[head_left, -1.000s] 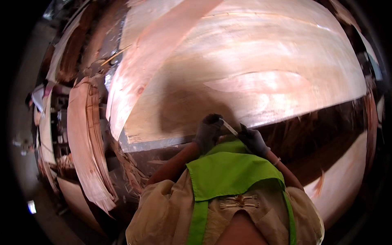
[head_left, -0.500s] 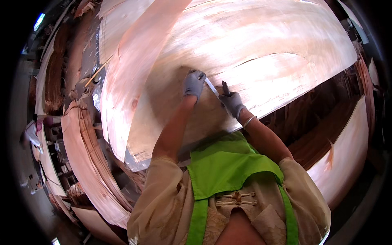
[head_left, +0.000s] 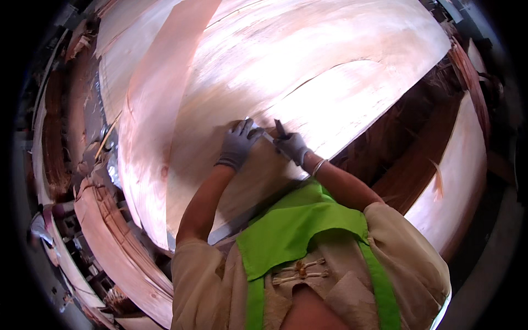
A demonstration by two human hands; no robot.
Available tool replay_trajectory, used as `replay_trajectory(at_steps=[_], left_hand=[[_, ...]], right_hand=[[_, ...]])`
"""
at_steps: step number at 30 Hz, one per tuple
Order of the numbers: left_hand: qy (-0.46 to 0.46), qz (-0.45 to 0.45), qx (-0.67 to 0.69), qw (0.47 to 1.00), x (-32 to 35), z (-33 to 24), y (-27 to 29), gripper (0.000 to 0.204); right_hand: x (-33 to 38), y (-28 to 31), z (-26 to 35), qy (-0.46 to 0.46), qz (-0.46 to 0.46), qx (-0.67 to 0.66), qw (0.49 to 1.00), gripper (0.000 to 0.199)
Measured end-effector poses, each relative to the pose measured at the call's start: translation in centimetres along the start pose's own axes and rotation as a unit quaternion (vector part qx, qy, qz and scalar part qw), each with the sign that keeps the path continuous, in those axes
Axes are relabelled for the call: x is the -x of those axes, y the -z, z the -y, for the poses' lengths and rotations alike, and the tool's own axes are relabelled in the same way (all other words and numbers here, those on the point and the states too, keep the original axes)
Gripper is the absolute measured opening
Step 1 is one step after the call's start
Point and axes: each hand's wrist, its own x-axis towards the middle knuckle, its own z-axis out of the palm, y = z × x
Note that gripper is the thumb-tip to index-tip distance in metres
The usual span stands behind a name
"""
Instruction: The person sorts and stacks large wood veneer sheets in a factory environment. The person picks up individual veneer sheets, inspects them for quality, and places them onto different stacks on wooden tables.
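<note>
Both grips are at work on one spot: the left hand (head_left: 237, 144), in a grey glove, lies open and flat with its fingers spread on the big veneer sheet (head_left: 308, 71), seemingly to press the thin wood down, while the right hand (head_left: 291, 146), gloved too, is closed round a slim dark tool (head_left: 280, 128) whose tip sticks up and away from the person. A pale narrow strip (head_left: 266, 135) runs between the two hands, touching both. The sheet lies on top of a stack just in front of the person's green vest (head_left: 297, 225), its long axis running from lower left to upper right. More veneer is stacked on edge at the left (head_left: 118, 231)
</note>
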Motion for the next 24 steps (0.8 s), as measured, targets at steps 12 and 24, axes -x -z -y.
replay_trajectory(at_steps=[12, 24], left_hand=[[0.048, 0.011, -0.012, 0.999, -0.4, -0.8, 0.9, 0.037], [-0.008, 0.026, 0.082, 0.996, -22.1, -17.5, -6.0, 0.045]], right_hand=[[4.9, 1.2, -3.1, -0.023, 0.004, -0.179, 0.984, 0.018], [-4.2, 26.7, -2.7, -0.042, -0.058, -0.028, 0.997, 0.043]])
